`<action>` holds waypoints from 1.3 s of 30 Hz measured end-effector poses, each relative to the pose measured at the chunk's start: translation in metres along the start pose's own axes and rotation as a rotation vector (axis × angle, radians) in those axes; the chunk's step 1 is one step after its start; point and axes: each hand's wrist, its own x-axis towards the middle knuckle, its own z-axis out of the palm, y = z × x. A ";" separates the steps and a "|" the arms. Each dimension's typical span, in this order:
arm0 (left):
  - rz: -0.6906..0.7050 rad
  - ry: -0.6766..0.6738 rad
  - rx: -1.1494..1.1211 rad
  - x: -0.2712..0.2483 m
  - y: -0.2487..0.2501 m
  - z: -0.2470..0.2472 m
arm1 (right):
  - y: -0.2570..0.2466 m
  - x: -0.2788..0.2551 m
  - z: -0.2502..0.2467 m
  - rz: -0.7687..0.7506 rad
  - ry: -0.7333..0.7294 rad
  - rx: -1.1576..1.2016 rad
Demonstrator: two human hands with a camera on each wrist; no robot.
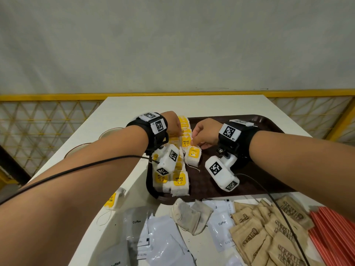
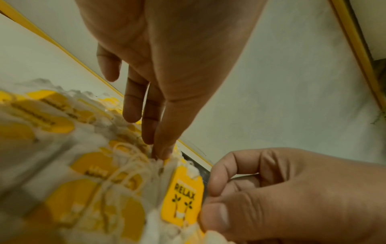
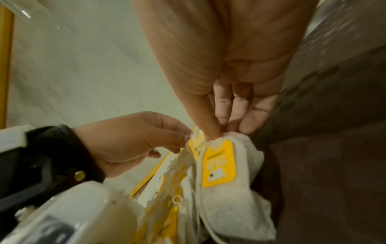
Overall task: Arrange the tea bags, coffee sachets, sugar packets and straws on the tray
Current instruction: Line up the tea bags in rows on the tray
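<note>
At the tray's (image 1: 249, 181) left end, tea bags (image 1: 179, 182) in a row, left hand (image 1: 173, 123) fingers straight, touching the row, right hand (image 1: 205, 134) pinching one tea bag (image 1: 193, 157), coffee sachets (image 1: 165, 237), sugar packets (image 1: 269, 231), straws (image 1: 334, 235) on bench nearer than tray.

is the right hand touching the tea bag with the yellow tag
Touching. The right wrist view shows the right hand pinching the top of the tea bag between thumb and fingertips, with no gap.

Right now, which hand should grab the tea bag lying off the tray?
Probably the left hand. The stray tea bag lies on the table on its side, while the right hand pinches a tea bag over the tray.
</note>
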 end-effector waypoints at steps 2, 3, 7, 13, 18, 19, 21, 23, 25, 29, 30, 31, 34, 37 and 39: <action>0.008 -0.006 0.010 -0.001 0.000 0.000 | 0.002 -0.001 -0.001 0.012 0.007 0.044; 0.010 -0.003 0.011 -0.001 0.000 0.000 | 0.003 -0.002 0.000 0.013 0.018 0.066; -0.022 0.083 -0.034 -0.002 -0.001 -0.005 | 0.003 -0.002 -0.001 0.012 0.035 0.110; 0.020 -0.056 -0.007 -0.008 0.000 -0.005 | 0.004 -0.010 -0.014 0.017 -0.150 -0.039; 0.076 -0.052 -0.032 -0.009 0.004 -0.003 | 0.003 -0.017 -0.016 -0.027 -0.275 -0.052; 0.080 -0.053 -0.041 -0.009 0.004 -0.003 | 0.002 -0.017 -0.016 -0.010 -0.296 -0.036; 0.089 -0.045 -0.048 -0.009 0.005 -0.002 | 0.001 -0.017 -0.013 0.026 -0.299 0.023; 0.089 -0.038 -0.042 -0.009 0.004 0.000 | 0.000 -0.016 -0.009 0.039 -0.275 0.077; 0.086 -0.032 -0.044 -0.009 0.004 0.001 | -0.001 -0.015 -0.005 0.045 -0.248 0.108; 0.070 0.016 -0.109 -0.013 -0.001 -0.005 | 0.000 -0.011 0.002 0.059 -0.164 0.081; 0.063 0.032 -0.116 -0.014 -0.002 -0.007 | -0.001 -0.010 0.003 0.056 -0.135 0.078; 0.052 0.040 -0.117 -0.015 -0.003 -0.008 | -0.001 -0.010 0.004 0.053 -0.109 0.080; 0.011 -0.013 -0.096 -0.017 -0.003 -0.007 | -0.003 -0.011 0.003 0.057 -0.084 0.105; 0.018 -0.081 -0.050 -0.016 -0.003 -0.001 | -0.004 -0.014 0.000 0.068 -0.087 0.131; 0.035 -0.079 -0.047 -0.014 -0.002 0.002 | -0.005 -0.017 -0.002 0.073 -0.062 0.143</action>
